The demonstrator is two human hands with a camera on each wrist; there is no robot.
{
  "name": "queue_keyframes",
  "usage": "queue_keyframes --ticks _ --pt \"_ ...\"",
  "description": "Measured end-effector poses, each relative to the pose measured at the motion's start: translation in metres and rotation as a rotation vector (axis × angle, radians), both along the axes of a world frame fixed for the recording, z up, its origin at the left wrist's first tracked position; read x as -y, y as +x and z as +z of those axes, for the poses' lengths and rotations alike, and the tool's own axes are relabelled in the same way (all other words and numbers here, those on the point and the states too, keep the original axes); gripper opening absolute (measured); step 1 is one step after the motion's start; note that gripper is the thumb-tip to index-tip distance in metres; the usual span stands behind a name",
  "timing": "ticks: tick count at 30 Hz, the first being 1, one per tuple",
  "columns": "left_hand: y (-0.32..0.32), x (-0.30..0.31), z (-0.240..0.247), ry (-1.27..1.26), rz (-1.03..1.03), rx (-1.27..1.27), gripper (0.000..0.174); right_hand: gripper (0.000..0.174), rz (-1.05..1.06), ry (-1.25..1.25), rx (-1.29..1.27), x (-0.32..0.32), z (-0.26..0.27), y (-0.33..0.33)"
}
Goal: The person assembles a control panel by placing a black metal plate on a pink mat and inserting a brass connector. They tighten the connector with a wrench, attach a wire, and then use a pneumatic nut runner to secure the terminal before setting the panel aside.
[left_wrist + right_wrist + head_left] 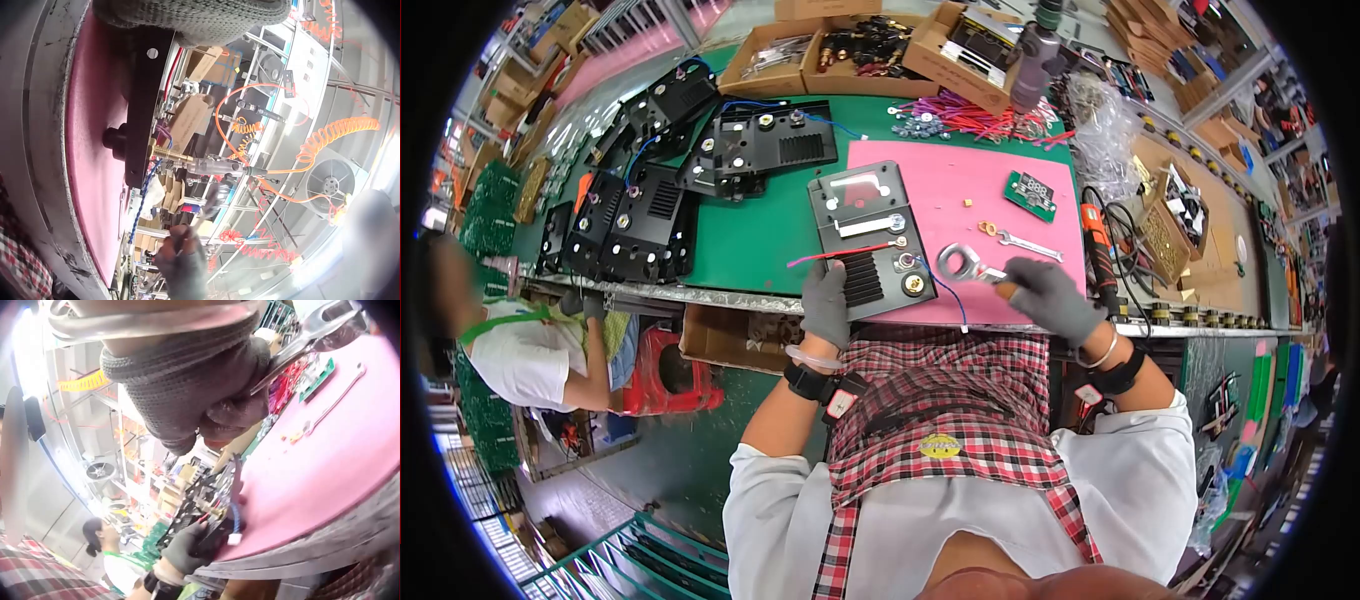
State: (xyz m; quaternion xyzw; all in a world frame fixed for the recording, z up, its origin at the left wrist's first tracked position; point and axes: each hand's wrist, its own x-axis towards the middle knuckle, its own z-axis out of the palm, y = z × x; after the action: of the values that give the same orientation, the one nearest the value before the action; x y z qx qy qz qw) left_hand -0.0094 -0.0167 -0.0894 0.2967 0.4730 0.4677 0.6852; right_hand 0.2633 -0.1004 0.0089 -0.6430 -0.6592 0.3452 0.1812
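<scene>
My gloved left hand (827,305) grips the near left edge of a black metal panel (872,215), its thumb over the top face. The panel carries a slotted grille, a red wire, a blue wire (945,287) with a white connector, and a brass threaded post (913,284). To the right of that post, my gloved right hand (1050,297) holds a large shiny wrench (990,273) by its shank, raised above the pink mat (1010,215). In the left wrist view the wrench head (219,195) appears beyond the post. Part of its shank is hidden inside the right hand (200,387).
A smaller wrench (1030,246), brass nuts (988,228) and a green circuit board (1031,195) lie on the mat. Several black panels (650,215) crowd the left side. Boxes of parts (865,50) line the back. An orange-black power tool (1100,250) with cable stands right.
</scene>
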Motion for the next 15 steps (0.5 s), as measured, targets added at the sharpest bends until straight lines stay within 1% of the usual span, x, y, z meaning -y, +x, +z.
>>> queue_keyframes --ticks 1,3,6,9,12,13,14,15 --pt "-0.001 0.000 0.003 0.025 -0.010 -0.015 0.026 0.028 -0.098 -0.083 0.016 0.002 0.008 0.006" --pt "-0.001 0.002 0.010 0.076 -0.031 -0.040 0.023 0.027 -0.139 -0.014 0.204 0.010 0.001 0.025" --pt "0.002 0.004 0.019 0.040 -0.044 0.022 0.025 0.023 0.056 0.151 0.427 0.022 -0.043 0.061" --pt "0.010 0.000 0.017 0.010 -0.052 0.079 0.027 0.019 0.183 0.236 0.491 0.019 -0.055 0.062" --pt "0.014 -0.006 0.002 0.011 -0.097 0.088 0.028 0.016 0.167 0.192 0.589 0.007 -0.053 0.048" --pt "0.016 -0.007 0.003 0.024 -0.130 0.045 0.029 0.015 0.168 0.180 0.630 0.004 -0.055 0.047" --pt "0.017 -0.008 0.004 0.038 -0.155 0.001 0.029 0.016 0.219 0.230 0.724 0.000 -0.054 0.048" --pt "0.014 -0.009 0.005 0.052 -0.171 -0.047 0.029 0.016 0.221 0.273 0.698 -0.002 -0.049 0.048"
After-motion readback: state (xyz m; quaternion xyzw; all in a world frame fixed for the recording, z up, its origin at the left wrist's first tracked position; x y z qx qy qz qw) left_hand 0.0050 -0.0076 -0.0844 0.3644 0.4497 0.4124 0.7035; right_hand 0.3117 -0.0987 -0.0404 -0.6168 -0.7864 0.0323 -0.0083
